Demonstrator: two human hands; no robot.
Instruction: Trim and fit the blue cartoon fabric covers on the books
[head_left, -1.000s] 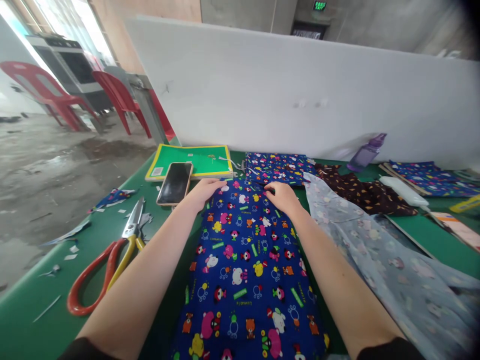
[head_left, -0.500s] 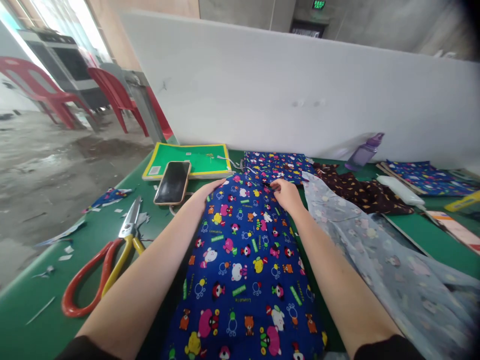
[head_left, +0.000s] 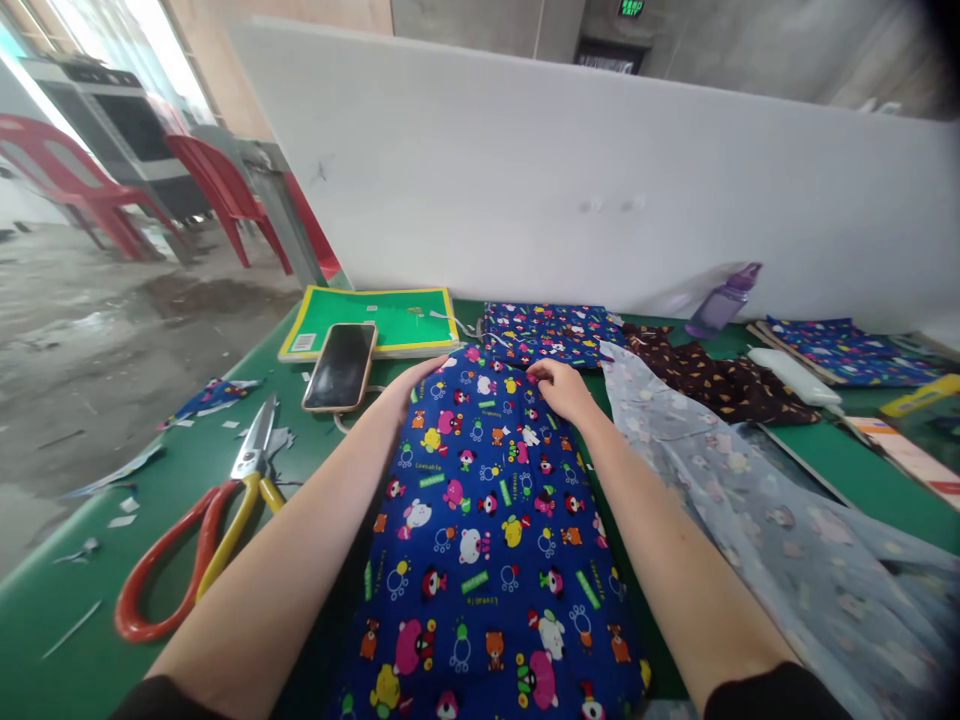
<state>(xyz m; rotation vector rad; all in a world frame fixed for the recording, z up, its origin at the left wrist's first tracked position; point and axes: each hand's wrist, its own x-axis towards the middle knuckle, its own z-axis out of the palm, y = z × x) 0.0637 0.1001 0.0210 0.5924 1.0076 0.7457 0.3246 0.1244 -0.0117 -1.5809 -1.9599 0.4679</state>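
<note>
Blue cloth (head_left: 480,530) lies on the tabletop (head_left: 176,480), directly before us. Our right hand (head_left: 562,390) pinches its far edge; our left hand (head_left: 420,380) touches the far left corner, fingers hidden, can't tell if gripping.

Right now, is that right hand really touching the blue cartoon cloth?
Touching. The head view shows the right hand with its fingertips against the blue cartoon cloth, near its far right corner.

Desk (head_left: 184,470): smooth green top
Middle: long navy cartoon-print fabric (head_left: 487,555)
Left: metal scissors with red and yellow handles (head_left: 250,466), small white scraps (head_left: 122,521)
Far edge: green yellow-bordered book (head_left: 405,310), folded navy cartoon-print cloth (head_left: 555,330)
Right: pale grey-blue printed cloth (head_left: 780,510), dark brown patterned cloth (head_left: 705,375), translucent purple bottle (head_left: 718,307)
</note>
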